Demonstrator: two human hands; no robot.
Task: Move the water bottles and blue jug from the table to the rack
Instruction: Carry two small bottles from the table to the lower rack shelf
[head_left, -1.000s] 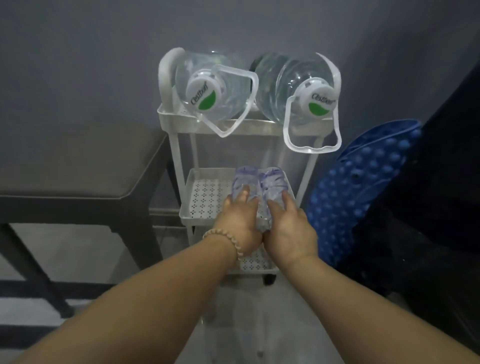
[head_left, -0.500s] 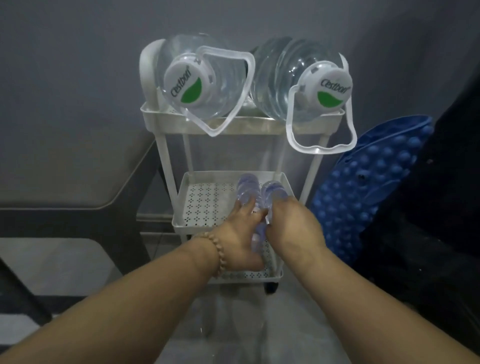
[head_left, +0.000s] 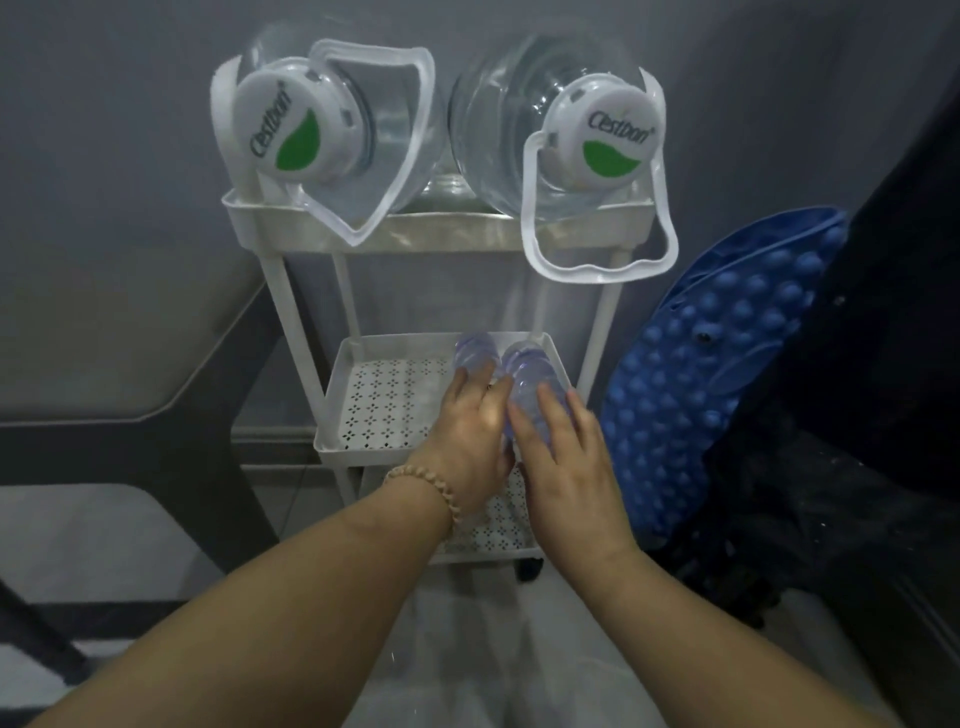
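Note:
A white three-shelf rack (head_left: 441, 234) stands against the wall. On its top shelf lie two big clear water jugs on their sides, the left jug (head_left: 332, 130) and the right jug (head_left: 550, 124), each with a white cap and loop handle toward me. Two small clear bottles lie side by side on the right half of the middle shelf (head_left: 384, 405). My left hand (head_left: 467, 441) rests on the left bottle (head_left: 470, 353). My right hand (head_left: 566, 457) lies over the right bottle (head_left: 530, 374), fingers loosely spread. No blue jug is in view.
A dark table (head_left: 119, 364) stands left of the rack, its leg close to the rack's lower left. A blue knobbly mat (head_left: 711, 374) leans right of the rack against a black mass (head_left: 857, 415). The bottom shelf (head_left: 498, 530) shows beneath my wrists.
My head has come closer to the rack. Both hands have pushed the two small bottles further back onto the middle shelf, and my right fingers have loosened over theirs.

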